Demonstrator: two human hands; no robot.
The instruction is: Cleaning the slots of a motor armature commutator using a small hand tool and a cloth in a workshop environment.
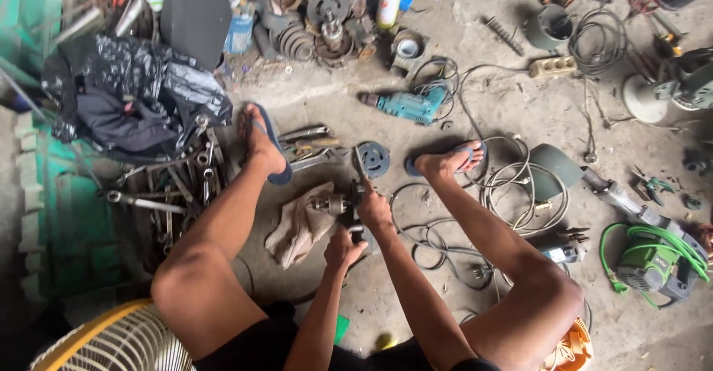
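While the person sits low on the concrete floor (pixel 475 44) with knees spread and both feet in blue sandals planted ahead, both forearms reach forward and down between the legs and meet over a small metal motor part (pixel 332 204) lying on the floor just in front. The right hand (pixel 373 209) is farther forward, its fingers closed around the handle of a hand tool (pixel 359 166) whose shaft points away toward a round grey disc (pixel 373 158) near the right foot. The left hand (pixel 342 250) sits closer to the body, curled shut around the near end of the metal part, wrist bent slightly inward; exactly how the fingers wrap it cannot be made out. A crumpled tan rag (pixel 298 226) lies touching the part on its left side. Loops of grey cable (pixel 512 193) spread to the right of the right forearm, and a pile of wrenches (pixel 167 193) lies beside the left leg. A teal power drill (pixel 408 106) rests farther off, beyond the feet, and a green power tool (pixel 653 263) sits at the far right.
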